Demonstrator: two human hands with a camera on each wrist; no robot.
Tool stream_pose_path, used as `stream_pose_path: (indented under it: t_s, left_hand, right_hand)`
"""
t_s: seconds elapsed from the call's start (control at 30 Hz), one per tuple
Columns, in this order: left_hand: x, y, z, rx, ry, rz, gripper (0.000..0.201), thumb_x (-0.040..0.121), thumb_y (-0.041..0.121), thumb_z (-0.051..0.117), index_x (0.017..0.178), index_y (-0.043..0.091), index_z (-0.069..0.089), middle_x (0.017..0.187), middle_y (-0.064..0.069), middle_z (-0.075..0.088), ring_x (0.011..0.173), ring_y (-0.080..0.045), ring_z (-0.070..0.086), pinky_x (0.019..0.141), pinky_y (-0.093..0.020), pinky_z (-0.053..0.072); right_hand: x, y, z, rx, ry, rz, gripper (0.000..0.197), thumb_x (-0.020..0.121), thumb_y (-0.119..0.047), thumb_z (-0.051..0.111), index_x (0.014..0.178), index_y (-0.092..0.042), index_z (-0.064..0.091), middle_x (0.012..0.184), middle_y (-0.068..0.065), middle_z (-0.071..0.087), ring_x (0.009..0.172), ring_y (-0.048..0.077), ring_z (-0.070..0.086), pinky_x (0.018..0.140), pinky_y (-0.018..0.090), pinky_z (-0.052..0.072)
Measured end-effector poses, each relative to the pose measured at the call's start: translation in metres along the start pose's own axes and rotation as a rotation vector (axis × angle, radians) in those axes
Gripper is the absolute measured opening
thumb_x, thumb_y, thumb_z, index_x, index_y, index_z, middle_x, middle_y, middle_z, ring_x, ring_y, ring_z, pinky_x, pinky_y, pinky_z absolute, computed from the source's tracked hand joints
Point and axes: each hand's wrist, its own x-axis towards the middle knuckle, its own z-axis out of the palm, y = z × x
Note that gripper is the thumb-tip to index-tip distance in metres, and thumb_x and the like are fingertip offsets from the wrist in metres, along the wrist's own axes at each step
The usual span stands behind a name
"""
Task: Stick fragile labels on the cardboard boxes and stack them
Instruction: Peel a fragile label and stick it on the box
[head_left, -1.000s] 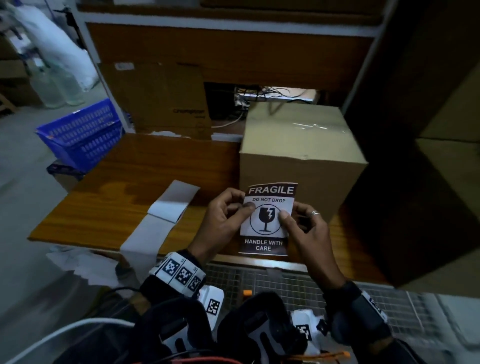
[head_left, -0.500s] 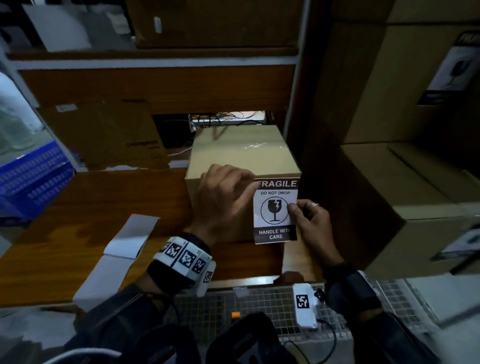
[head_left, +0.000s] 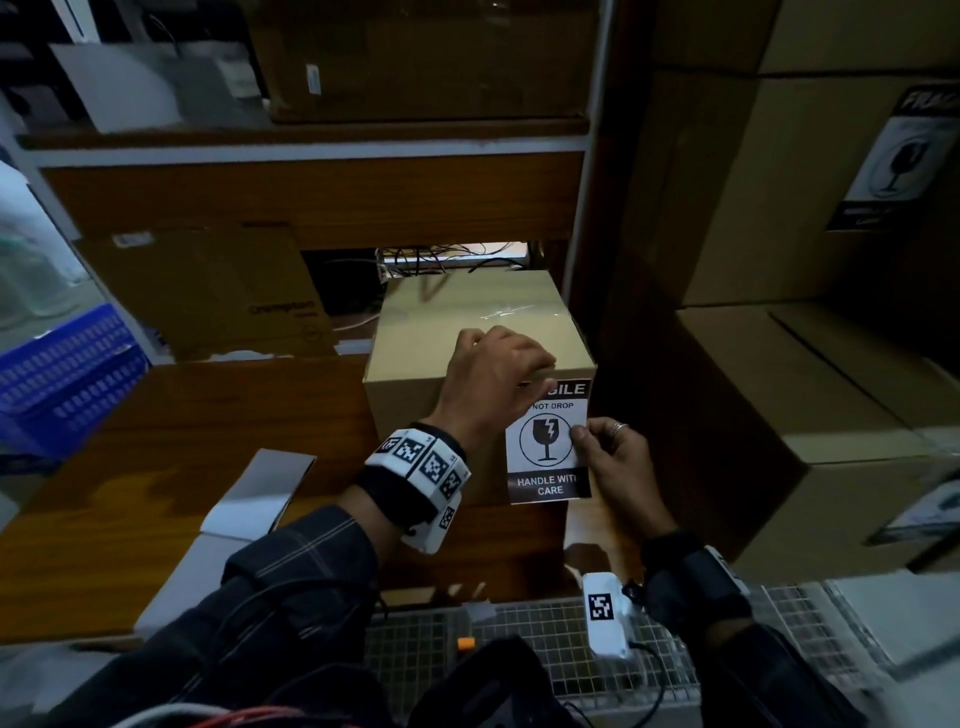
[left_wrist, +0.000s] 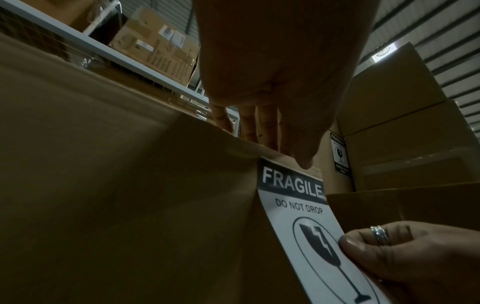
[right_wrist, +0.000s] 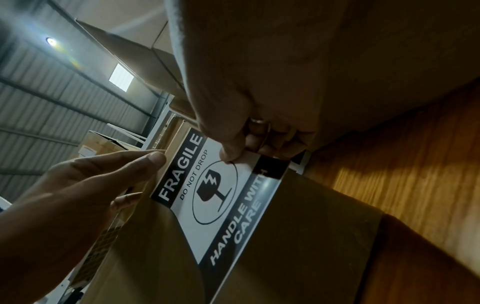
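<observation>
**Fragile label held against the box's front face**

A plain brown cardboard box (head_left: 470, 317), its top seam sealed with clear glossy tape, stands at the centre of the head view on a brown wooden tabletop (head_left: 171, 415). On its near face, toward the right corner, hangs a rectangular black-and-white paper label (head_left: 549, 441) printed "FRAGILE", "DO NOT DROP", a broken wine glass in a circle, and "HANDLE WITH CARE". Its top band lies against the cardboard; in the left wrist view the lower part curves away from the box. The left hand (head_left: 496, 379) reaches over the box's top front edge, fingers straight, thumb at the label's top band. The right hand (head_left: 615, 457), wearing a silver ring, pinches the label's right edge between thumb and fingers. At right stand stacked labelled brown cartons (head_left: 810, 218).
</observation>
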Motion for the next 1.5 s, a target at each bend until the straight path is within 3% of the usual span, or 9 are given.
stream_pose_path:
  t_s: [0.2,0.43,0.9,1.1,1.23,1.3,1.5]
  left_hand:
    - [0.001,-0.001,0.005,0.010,0.041,-0.018,0.023,0.092,0.040,0.070,0.112,0.028,0.073,0.113,0.010,0.072,0.107,-0.015,0.060,0.093,-0.040,0.034]
    - [0.001,0.000,0.006,-0.010,0.059,-0.028,0.019,0.091,0.037,0.073,0.106,0.026,0.073,0.108,0.009,0.073,0.103,-0.016,0.062,0.094,-0.042,0.037]
    - [0.003,0.000,0.008,0.004,0.028,0.002,0.017,0.092,0.037,0.070,0.106,0.027,0.074,0.108,0.011,0.073,0.103,-0.015,0.062,0.095,-0.042,0.034]
    - [0.003,-0.006,0.004,-0.029,0.037,-0.026,0.017,0.091,0.037,0.072,0.105,0.027,0.074,0.105,0.011,0.074,0.100,-0.015,0.062,0.094,-0.045,0.037]
    - [0.003,-0.005,0.005,-0.045,0.045,-0.033,0.016,0.091,0.037,0.072,0.104,0.028,0.075,0.105,0.011,0.074,0.100,-0.014,0.062,0.093,-0.042,0.035]
    - [0.002,-0.005,0.006,-0.052,0.044,-0.033,0.016,0.091,0.037,0.072,0.104,0.028,0.075,0.105,0.012,0.074,0.101,-0.013,0.062,0.094,-0.042,0.035]
    - [0.002,-0.005,0.006,-0.057,0.048,-0.028,0.016,0.092,0.035,0.072,0.105,0.027,0.075,0.105,0.010,0.074,0.100,-0.014,0.063,0.094,-0.042,0.035]
  right_hand:
    - [0.000,-0.005,0.002,0.010,-0.008,0.006,0.009,0.103,-0.011,0.057,0.104,-0.009,0.066,0.097,0.005,0.076,0.088,0.016,0.076,0.068,0.024,0.061]
    - [0.002,-0.003,0.002,0.007,0.003,0.023,0.012,0.103,-0.012,0.058,0.109,-0.007,0.066,0.102,0.007,0.075,0.089,0.012,0.076,0.069,0.022,0.060]
    - [-0.002,0.012,0.011,0.203,0.153,0.143,0.025,0.090,-0.008,0.075,0.114,-0.003,0.068,0.105,0.013,0.077,0.093,0.025,0.077,0.076,0.034,0.063]
    - [-0.010,0.019,0.014,0.144,0.235,0.192,0.046,0.085,-0.009,0.080,0.123,-0.010,0.055,0.103,0.008,0.071,0.089,0.014,0.069,0.062,0.017,0.049]
    - [-0.016,0.035,0.010,0.128,0.233,0.265,0.038,0.088,-0.006,0.077,0.120,-0.010,0.057,0.096,0.004,0.069,0.104,0.026,0.067,0.067,0.027,0.046]
    - [-0.016,0.039,0.009,0.122,0.240,0.301,0.038,0.089,-0.005,0.075,0.121,-0.011,0.057,0.097,0.004,0.068,0.109,0.031,0.064,0.063,0.032,0.046]
    - [-0.012,0.042,0.010,0.124,0.270,0.299,0.040,0.091,-0.004,0.072,0.127,-0.010,0.055,0.111,0.010,0.069,0.108,0.022,0.063,0.053,0.028,0.045]
